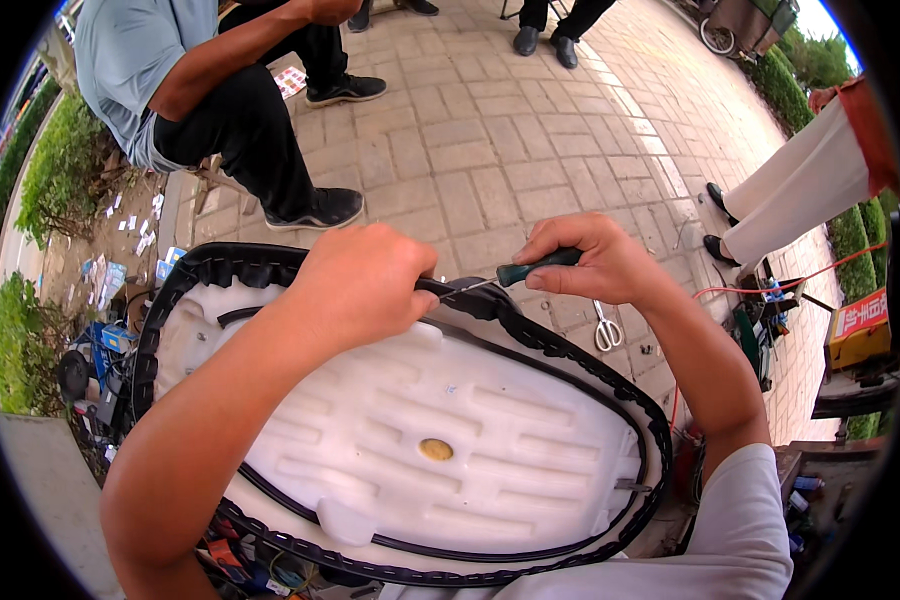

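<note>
An upturned scooter seat lies across my lap, its white plastic base (pixel 370 420) facing up. The black cover (pixel 515 322) is folded over the rim, with a row of staples or pleats along it. My left hand (pixel 370 280) is closed on the cover's far edge, fingers curled and partly hidden. Between the thumb and fingers of my right hand (pixel 600 262) is a screwdriver (pixel 540 267) with a dark green handle. Its thin shaft points left, and the tip is at the cover's edge beside my left hand.
Scissors (pixel 606 330) with white handles lie on the paving beyond the seat. A seated person in dark trousers (pixel 240 130) is at the far left. Another person in light trousers (pixel 805 190) stands at right. Assorted tools and small parts (pixel 110 345) crowd the left side.
</note>
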Tool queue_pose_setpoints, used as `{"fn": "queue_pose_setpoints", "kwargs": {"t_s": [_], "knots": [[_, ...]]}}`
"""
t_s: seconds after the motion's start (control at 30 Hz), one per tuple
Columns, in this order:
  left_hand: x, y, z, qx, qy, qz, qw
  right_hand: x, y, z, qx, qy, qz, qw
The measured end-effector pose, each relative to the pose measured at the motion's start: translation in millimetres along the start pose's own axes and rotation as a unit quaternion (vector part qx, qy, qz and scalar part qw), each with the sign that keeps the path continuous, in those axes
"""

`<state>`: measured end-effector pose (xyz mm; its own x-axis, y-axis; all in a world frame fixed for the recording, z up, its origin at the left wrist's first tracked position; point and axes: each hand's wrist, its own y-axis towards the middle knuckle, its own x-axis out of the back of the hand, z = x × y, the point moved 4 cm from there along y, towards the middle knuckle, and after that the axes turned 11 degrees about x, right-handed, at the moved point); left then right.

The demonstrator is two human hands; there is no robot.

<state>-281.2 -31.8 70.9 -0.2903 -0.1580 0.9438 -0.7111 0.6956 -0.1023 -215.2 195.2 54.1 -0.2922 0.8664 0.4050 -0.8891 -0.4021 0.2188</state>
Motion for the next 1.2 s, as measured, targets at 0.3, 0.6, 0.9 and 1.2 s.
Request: {"fn": "queue_pose_setpoints", "kwargs": {"t_s": [0.3,0.6,0.9,1.2], "knots": [[2,-3,-3,0.031,0.003,0.014,0.999,-27,-8,61,-0.115,-0.144,-0.088,0.979],[0,-4,-3,-0.003,0.011,-0.013,1.000,-20,-25,0,0.084,-0.028,-0.104,0.991],[3,-4,-7,0.042,0.008,0.017,0.999,-21,-19,23,-0.015,-0.052,-0.106,0.993],[7,-11,-10,0.025,0.017,-0.013,0.999,-37,-30,34,-0.105,0.002,-0.186,0.977]]}}
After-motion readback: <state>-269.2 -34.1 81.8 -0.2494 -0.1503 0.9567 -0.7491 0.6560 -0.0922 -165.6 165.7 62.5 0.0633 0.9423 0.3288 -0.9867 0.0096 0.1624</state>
